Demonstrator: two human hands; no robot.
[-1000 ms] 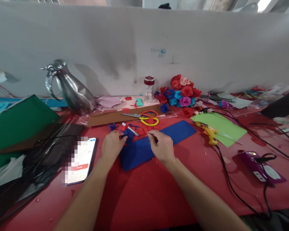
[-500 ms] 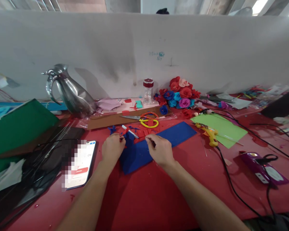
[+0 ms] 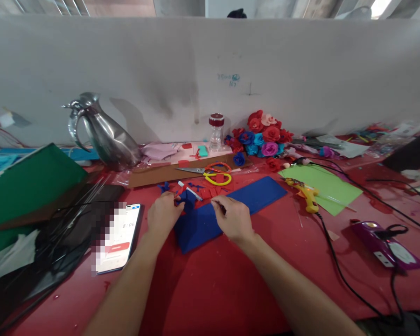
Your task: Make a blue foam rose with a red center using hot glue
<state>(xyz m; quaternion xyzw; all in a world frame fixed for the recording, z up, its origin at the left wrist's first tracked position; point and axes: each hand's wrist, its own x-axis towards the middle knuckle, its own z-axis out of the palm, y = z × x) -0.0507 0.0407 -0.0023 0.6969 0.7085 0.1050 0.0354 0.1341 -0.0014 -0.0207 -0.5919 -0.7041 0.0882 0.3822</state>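
Note:
A long blue foam sheet lies slanted on the red table. My left hand is closed at the sheet's left end, pinching a small blue foam piece beside red scraps and a white pen. My right hand rests on the sheet, its fingers pinched round something thin that I cannot make out.
A phone lies left of my hands. Scissors sit behind on brown card. A yellow glue gun with a black cord rests on green paper. Foam roses, a jar, a steel jug and a purple device stand around.
Both hands stay at the blue sheet's left end with only small finger shifts. The camera view moved slightly.

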